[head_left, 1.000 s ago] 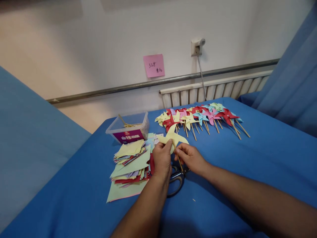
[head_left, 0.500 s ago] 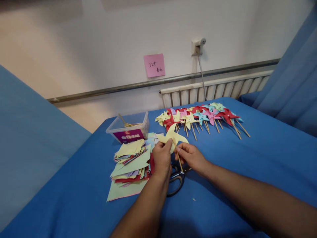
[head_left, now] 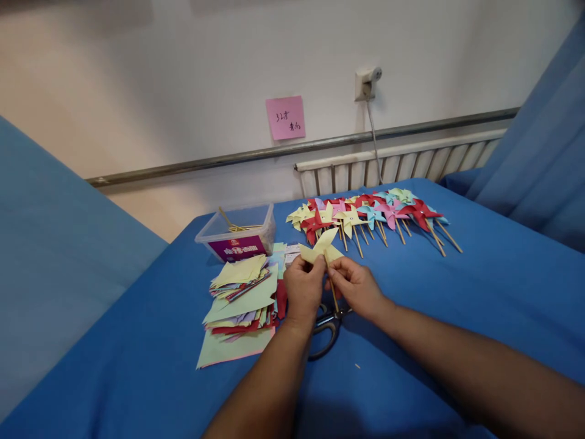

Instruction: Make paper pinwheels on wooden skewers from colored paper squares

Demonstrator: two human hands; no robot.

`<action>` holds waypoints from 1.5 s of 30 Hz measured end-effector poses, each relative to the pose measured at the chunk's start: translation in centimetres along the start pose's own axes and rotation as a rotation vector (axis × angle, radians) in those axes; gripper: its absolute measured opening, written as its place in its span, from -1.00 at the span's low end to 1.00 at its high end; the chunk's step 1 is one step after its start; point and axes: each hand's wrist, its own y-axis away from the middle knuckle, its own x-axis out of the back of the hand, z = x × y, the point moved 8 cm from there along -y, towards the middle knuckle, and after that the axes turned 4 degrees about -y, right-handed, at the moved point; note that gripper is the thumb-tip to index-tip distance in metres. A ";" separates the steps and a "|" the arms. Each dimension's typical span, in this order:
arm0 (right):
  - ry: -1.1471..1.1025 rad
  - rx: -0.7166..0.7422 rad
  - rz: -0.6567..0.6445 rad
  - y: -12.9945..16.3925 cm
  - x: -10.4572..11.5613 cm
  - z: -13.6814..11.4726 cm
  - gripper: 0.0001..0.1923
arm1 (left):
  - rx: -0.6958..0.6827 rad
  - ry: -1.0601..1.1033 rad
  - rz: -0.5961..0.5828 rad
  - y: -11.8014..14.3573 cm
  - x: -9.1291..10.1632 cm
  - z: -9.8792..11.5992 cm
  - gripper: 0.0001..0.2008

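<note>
A pale yellow paper pinwheel on a thin wooden stick is held between my two hands, seen from its back. My left hand is closed on the pinwheel, its thumb near where the stick meets the paper. From the other side my right hand pinches at the stick and the paper's lower edge; its fingertips are partly hidden. Below them, black-handled scissors lie on the blue cloth. Several finished pinwheels in red, pink, yellow and blue lie in a cluster beyond my hands.
Stacks of coloured paper lie left of my hands. Behind them stands a clear plastic box with wooden sticks inside. A pink note and a socket are on the wall, above a radiator. Blue curtains hang at the sides.
My right hand has moved up and left along the stick to the paper, closer to my left hand. The pinwheel has turned slightly, and its lower part is more covered by my fingers.
</note>
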 end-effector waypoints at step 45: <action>-0.083 -0.002 -0.017 0.0 -0.4 0.6 -0.71 | -0.029 -0.102 -0.014 0.8 -0.2 1.4 -0.80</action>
